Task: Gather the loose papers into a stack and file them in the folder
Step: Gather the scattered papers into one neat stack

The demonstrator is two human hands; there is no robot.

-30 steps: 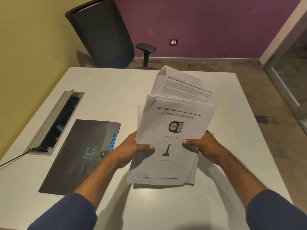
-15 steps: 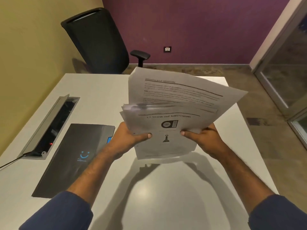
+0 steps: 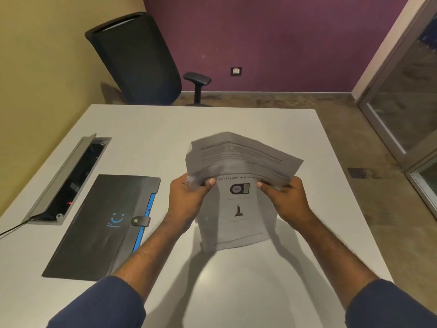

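Note:
A bundle of white printed papers [image 3: 238, 209] stands nearly upright, its bottom edge on or just above the white table [image 3: 153, 129]. My left hand [image 3: 189, 197] grips the bundle's left side and my right hand [image 3: 283, 197] grips its right side, thumbs on the front sheet. The upper sheets bend back away from me and look blurred. A closed black folder [image 3: 101, 226] with a blue smile mark, blue edge and snap strap lies flat on the table to the left of my left arm.
An open cable tray [image 3: 68, 178] with a cord is set into the table at far left. A black office chair [image 3: 137, 60] stands behind the table. A glass door [image 3: 402, 102] is at the right. Bare table lies beyond the papers.
The paper bundle has dropped from raised in the air down toward the table, and the sheets now sit closer together. Both hands kept their grip on its sides.

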